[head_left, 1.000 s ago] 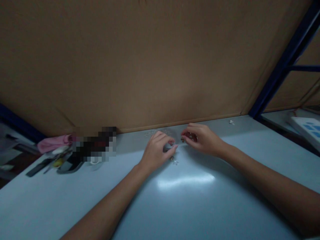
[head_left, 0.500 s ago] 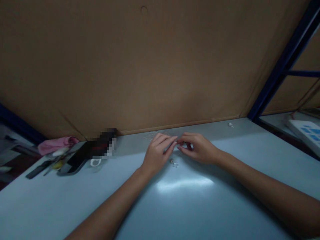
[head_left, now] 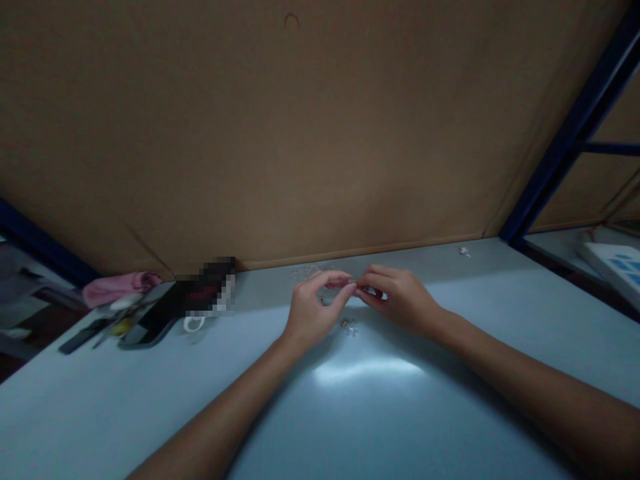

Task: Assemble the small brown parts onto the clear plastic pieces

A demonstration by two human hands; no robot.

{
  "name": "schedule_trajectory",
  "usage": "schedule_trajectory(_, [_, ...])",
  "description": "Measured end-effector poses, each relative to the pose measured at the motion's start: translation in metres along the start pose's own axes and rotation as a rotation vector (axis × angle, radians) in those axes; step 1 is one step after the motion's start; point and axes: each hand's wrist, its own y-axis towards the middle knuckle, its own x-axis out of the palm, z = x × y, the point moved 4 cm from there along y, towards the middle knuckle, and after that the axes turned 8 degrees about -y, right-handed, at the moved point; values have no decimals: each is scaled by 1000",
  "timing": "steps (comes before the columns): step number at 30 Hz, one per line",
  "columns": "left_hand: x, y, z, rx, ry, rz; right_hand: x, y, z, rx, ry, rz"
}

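Toward the surface's [head_left: 380, 427] far edge, steady your left hand [head_left: 311, 312] against your right hand [head_left: 406, 299], fingertips meeting, though I cannot tell whether either is clamped on anything.

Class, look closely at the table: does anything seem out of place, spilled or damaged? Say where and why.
One mild oddity: a small white piece lies alone near the far right corner of the table, away from the loose clear pieces behind the left hand. All are too small to judge for damage.
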Motion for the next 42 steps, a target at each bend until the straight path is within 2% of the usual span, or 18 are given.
schedule_trajectory(8, [3,-1,0,-16,-25,-42,-1,-1,0,-5,-32,65])
schedule_trajectory(23, [1,0,-2,70,24,-74,5,2,9,95,241,30])
schedule_trajectory(32, [1,1,-1,97,108,-101,-1,3,21,18,142,11])
schedule_trajectory(36, [-1,1,-7,77,155,-88,-7,3,24,81,123,0])
schedule_trajectory(42, [1,-1,-18,23,265,-133,-11,3,28,117,-132,-101])
